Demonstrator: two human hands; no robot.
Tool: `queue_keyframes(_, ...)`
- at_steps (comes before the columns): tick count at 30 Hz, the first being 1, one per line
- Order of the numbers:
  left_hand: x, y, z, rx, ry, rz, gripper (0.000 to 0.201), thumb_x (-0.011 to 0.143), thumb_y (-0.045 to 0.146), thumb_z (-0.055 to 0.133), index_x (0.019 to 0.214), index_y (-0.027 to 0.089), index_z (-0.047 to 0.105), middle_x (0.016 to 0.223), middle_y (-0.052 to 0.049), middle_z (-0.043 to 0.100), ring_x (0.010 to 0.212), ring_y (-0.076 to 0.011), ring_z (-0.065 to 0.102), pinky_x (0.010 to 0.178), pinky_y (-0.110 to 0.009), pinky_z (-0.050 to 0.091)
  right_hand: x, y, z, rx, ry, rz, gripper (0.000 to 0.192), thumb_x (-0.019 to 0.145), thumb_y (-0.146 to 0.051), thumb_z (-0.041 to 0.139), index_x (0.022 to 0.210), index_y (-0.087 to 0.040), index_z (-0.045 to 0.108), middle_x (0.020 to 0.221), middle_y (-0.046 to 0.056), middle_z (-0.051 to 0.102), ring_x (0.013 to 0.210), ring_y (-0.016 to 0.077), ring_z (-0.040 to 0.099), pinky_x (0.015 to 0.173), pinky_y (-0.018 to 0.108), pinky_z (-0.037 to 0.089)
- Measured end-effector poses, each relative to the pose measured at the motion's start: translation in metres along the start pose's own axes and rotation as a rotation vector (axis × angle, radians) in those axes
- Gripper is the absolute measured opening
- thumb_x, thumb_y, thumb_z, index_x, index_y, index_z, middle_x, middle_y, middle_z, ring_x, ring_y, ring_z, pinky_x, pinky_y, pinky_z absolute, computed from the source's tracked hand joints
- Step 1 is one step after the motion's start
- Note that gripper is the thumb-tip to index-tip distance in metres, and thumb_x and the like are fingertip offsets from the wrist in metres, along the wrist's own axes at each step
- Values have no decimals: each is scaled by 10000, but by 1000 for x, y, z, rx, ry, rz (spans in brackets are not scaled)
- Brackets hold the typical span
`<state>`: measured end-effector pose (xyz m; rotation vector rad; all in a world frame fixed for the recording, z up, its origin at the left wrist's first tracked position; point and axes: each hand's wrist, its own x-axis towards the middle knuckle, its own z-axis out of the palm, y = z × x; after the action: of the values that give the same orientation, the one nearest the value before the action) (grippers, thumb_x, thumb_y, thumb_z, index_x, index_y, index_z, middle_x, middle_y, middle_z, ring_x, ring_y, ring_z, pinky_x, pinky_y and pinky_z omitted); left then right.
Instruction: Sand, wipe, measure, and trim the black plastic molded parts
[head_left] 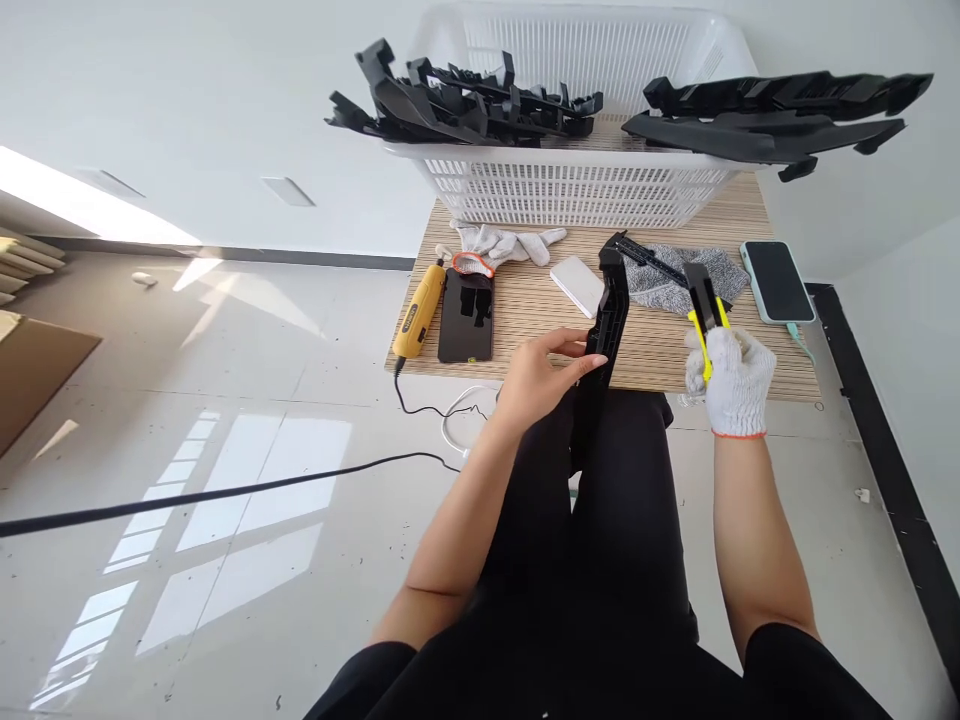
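One striped wooden table (540,310), white basket (577,185), glossy pale floor (225,480), white walls

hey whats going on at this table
A seated person holds a long black plastic part with the bare left hand, its far end resting on the striped wooden table. The gloved right hand grips a yellow-and-black utility knife just right of the part. More black parts lie across a white basket at the table's back, with a yellow power tool at left.

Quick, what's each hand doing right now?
Left hand: closed on the black plastic part.
Right hand: gloved, closed on the yellow cutter.
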<state>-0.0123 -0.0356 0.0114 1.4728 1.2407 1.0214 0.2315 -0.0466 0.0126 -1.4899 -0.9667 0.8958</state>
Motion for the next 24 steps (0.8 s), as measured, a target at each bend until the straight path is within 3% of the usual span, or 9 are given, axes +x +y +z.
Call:
queue_keyframes(3, 6, 0, -8, -52, -100, -42, 363, 754, 457, 808, 1017, 212, 755, 907, -49, 780, 865, -221, 743, 773, -339, 596, 11, 0, -1, 10, -9, 92, 279, 878, -445, 603, 848, -170, 640, 472, -15, 492, 354, 91, 391, 338, 252, 253)
queue_keyframes(8, 18, 9, -23, 49, -228, -27, 249, 755, 357, 814, 938, 197, 761, 939, -56, 781, 927, -221, 742, 885, -370, 588, 17, 4, -3, 50, -32, 148, 349, 904, -478, 582, 922, -137, 656, 492, -4, 516, 352, 81, 388, 341, 247, 241)
queue_keyframes(13, 27, 22, -44, 171, -331, 47, 233, 862, 380, 718, 1012, 208, 761, 1026, -69, 783, 1008, -226, 739, 970, -397, 575, 15, -6, -4, 125, -9, 229, 355, 879, -494, 627, 919, -142, 654, 521, -1, 532, 366, 77, 413, 344, 223, 256)
queue_keyframes(19, 27, 40, -47, 137, -161, 155, 434, 975, 481, 549, 1316, 224, 628, 1146, -83, 759, 1177, -225, 679, 1079, -399, 514, 19, -13, -9, 188, -60, 259, 297, 885, -487, 617, 911, -193, 649, 557, -1, 565, 368, 66, 412, 315, 174, 254)
queue_keyframes(24, 30, 50, -25, 104, -131, 228, 421, 952, 497, 582, 1265, 221, 641, 1121, -74, 738, 1141, -210, 677, 1017, -362, 539, 25, -3, -8, 232, -10, 267, 300, 853, -529, 654, 894, -235, 615, 600, -10, 598, 383, 64, 441, 312, 157, 278)
